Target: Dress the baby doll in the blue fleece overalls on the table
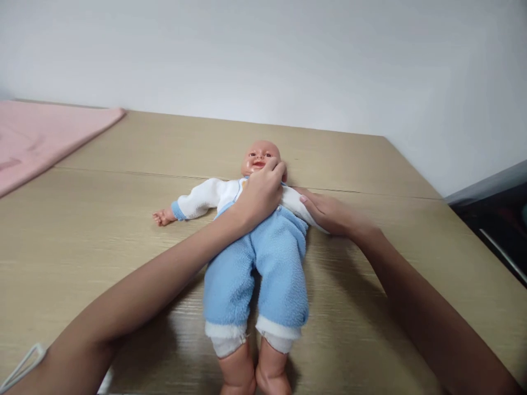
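Note:
A bald baby doll (233, 281) lies face up on the wooden table, wearing a blue fleece outfit with white sleeves. Reaching across its chest, my left hand (264, 189) has bent fingers closed at the clothing by the shoulder, just below the doll's chin. My right hand (329, 213) is wrapped round the doll's white sleeve (294, 201) on the right side, thumb on top; its other fingers are mostly hidden beneath. The doll's other arm stretches out to the left, its small hand resting on the tabletop.
A pink cloth (49, 134) lies on the far left of the table (123, 219). Behind the table rises a pale wall. Beyond the right table edge is a dark object (498, 219). A white loop hangs by my left arm.

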The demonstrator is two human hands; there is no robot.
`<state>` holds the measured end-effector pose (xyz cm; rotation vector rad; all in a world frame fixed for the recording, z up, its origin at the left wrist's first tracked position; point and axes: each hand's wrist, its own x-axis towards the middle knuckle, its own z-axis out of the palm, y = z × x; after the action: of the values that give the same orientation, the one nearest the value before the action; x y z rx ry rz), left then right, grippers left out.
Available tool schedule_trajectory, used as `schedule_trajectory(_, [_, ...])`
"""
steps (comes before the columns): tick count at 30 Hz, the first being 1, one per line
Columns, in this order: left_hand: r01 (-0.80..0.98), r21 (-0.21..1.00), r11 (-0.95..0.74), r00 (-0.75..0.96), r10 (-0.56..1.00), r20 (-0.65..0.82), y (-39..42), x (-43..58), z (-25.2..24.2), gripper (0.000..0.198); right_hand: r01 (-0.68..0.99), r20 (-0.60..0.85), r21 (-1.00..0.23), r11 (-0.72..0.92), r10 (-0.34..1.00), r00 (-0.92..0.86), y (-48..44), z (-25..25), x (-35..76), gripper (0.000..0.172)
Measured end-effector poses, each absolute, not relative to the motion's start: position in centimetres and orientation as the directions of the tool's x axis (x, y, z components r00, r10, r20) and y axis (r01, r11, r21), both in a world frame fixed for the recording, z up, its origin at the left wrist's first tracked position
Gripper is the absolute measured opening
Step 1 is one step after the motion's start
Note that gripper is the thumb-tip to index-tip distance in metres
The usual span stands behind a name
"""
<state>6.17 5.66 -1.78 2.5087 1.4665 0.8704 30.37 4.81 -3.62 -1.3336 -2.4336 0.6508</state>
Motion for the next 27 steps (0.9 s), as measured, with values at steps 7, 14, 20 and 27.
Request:
schedule_trajectory(7, [0.707,0.401,-0.583,0.331,0.773,0.541,2.4,4.0,-0.5,0.021,0.724,0.449,-0.329,0.607,0.775,-0.445,1.8,-2.4,29.3,0.037])
schedule_trajectory(14, [0.641,0.597,-0.483,0.157,0.843,0.514,-2.4,-3.0,-3.6,0.015,0.602,0.392,-0.539,0.59,0.808,-0.44,-3.0,-3.4,28.3,0.007])
schedule_trajectory(20, [0.664,0.662,-0.348,0.082,0.914,0.398,-4.1,-5.6,-5.6,0.015,0.047,0.036,-0.998,0.049,0.97,-0.24,-1.3,-4.8,27.3,0.025])
schedule_trajectory(27, [0.315,0.945,-0.084,0.018,0.996,0.082,-3.3,-6.1,-6.4,0.037,0.173,0.078,-0.977,0.125,0.964,-0.253,-0.5,-6.3,27.4,0.016])
